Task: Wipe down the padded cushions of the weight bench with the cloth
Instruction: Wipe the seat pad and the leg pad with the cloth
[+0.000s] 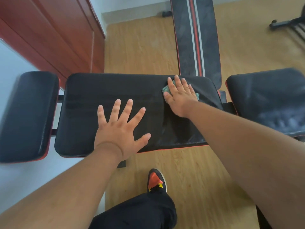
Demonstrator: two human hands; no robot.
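Observation:
A black padded middle cushion (pixel 92 100) with red edging lies across the view. My left hand (pixel 120 129) rests flat on it with fingers spread. My right hand (pixel 179 95) presses a green cloth (pixel 166 89) onto the cushion's far right corner with straight fingers; most of the cloth is hidden under the palm. A wet-looking sheen shows on the cushion's right part. A smaller black cushion (pixel 28 116) sits to the left and another black cushion (pixel 270 100) to the right.
A long black pad (pixel 183 38) with red and white stripes runs away from me over the wooden floor (pixel 140 47). A red-brown cabinet (pixel 49 30) stands at the left. My shoe (pixel 156 180) is below the bench. Black equipment (pixel 287 22) lies at far right.

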